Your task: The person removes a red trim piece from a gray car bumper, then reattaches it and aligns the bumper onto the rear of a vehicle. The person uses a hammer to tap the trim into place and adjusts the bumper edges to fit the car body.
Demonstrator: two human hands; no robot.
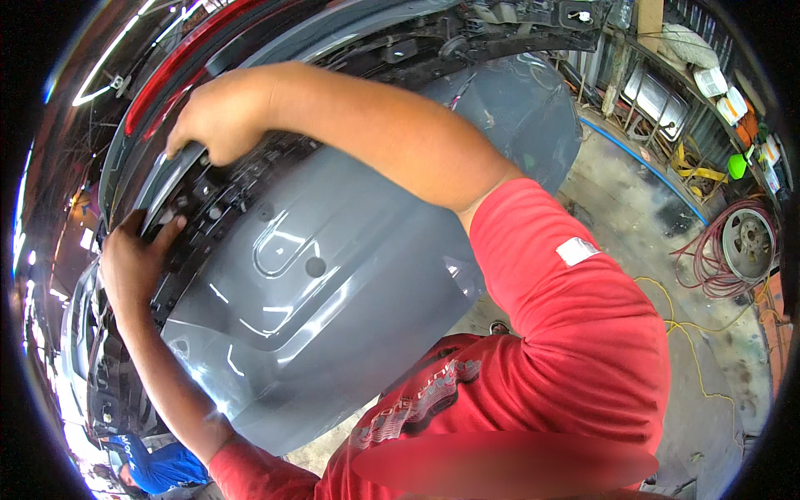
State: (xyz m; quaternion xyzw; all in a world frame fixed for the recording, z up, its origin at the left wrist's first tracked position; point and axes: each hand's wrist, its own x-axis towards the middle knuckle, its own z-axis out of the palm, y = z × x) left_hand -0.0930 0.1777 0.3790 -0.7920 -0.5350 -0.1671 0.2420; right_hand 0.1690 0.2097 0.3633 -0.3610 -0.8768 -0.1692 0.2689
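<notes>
A glossy grey car body panel [333,225] with a small dark round spot spreads in front of me. Along its far left edge runs a dark band of black fittings [218,204], and beyond that a long narrow grey trim strip [171,177]. My left hand [133,267] is closed at the strip's lower end, its thumb on the near side and its fingertips partly hidden. Farther up, my right hand [223,112] bends over the same strip with fingers and thumb curled down around it. A red tail light bar [171,71] lies just beyond the right hand.
At lower left a person in blue [162,467] is close by. On the right, a blue hose [646,167], a yellow cord [696,358] and a coiled reddish hose [708,262] beside a wheel rim [748,243] lie on the floor. Shelves hold a green container [737,165].
</notes>
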